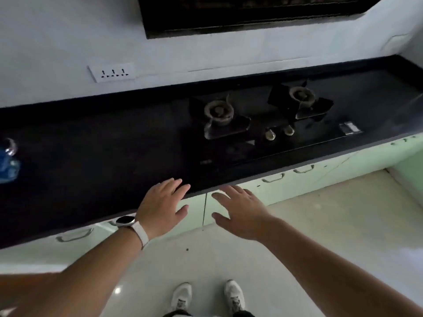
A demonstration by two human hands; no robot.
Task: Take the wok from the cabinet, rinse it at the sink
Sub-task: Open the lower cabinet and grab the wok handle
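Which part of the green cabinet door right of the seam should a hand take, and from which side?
Probably its bow handle, set high on the cabinet door just under the countertop lip. Come from the front and below, fingers hooked behind the bar: the overhang crowds it from above, and the door face is flat.

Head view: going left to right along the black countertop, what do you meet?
Blue translucent item at the frame's edge → left burner → right burner → white label.
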